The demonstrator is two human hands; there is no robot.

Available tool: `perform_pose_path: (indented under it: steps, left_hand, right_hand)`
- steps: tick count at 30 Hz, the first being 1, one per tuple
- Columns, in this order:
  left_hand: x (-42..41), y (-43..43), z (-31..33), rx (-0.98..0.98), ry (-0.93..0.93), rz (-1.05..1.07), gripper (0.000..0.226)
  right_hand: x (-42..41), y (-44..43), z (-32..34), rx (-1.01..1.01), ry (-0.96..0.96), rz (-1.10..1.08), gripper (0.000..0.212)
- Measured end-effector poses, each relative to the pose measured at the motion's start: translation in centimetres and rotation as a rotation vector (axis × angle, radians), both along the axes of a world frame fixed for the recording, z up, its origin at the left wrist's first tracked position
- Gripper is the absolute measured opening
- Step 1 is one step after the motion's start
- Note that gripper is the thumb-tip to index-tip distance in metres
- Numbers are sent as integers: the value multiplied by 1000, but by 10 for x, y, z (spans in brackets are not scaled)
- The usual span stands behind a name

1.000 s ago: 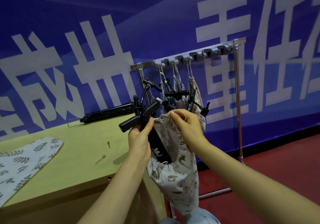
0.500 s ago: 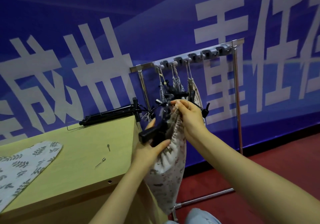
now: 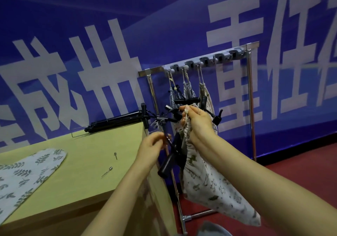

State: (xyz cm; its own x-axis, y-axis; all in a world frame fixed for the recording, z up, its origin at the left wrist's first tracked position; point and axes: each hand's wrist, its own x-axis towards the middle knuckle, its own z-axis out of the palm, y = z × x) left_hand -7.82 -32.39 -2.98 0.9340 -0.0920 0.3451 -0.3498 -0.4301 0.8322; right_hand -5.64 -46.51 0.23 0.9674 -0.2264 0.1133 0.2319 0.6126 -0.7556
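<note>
Pouch [image 3: 209, 179] hangs right of table [image 3: 87, 155], before rack [image 3: 250, 97].

The wooden table [image 3: 82, 182] bears a leaf-print cloth [image 3: 21, 177], two metal pins [image 3: 107, 171] and a black pump [image 3: 116, 121].

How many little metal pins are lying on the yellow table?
2. One small silver metal pin lies mid-table, nearer the wall; the other pin lies nearer the front edge. More might hide under the leaf-print cloth.
</note>
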Motion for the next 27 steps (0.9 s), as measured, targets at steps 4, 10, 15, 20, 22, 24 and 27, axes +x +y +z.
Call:
perform_pose_path:
  steps: [4, 10, 15, 20, 22, 24, 27]
  left_hand:
    - [4, -27, 6, -287, -119, 28, 17]
    - [19, -62, 18, -293, -81, -38, 54]
    - [37, -83, 23, -242, 1, -95, 33]
    - [60, -105, 23, -264, -40, -26, 26]
    - [71, -119, 28, -429, 0, -3, 23]
    - [83, -136, 34, -605, 64, -40, 19]
    - [94, -169, 39, -765, 172, -132, 19]
  right_hand:
    - [1, -4, 5, -67, 15, -59, 28]
    - [6, -20, 6, -80, 26, -166, 26]
    - [14, -37, 1, -41, 42, -155, 25]
    - [29, -58, 3, 7, 25, -148, 25]
    - [39, -74, 3, -87, 53, -227, 26]
    - [46, -92, 3, -192, 71, -307, 26]
    - [54, -122, -1, -380, 101, -333, 25]
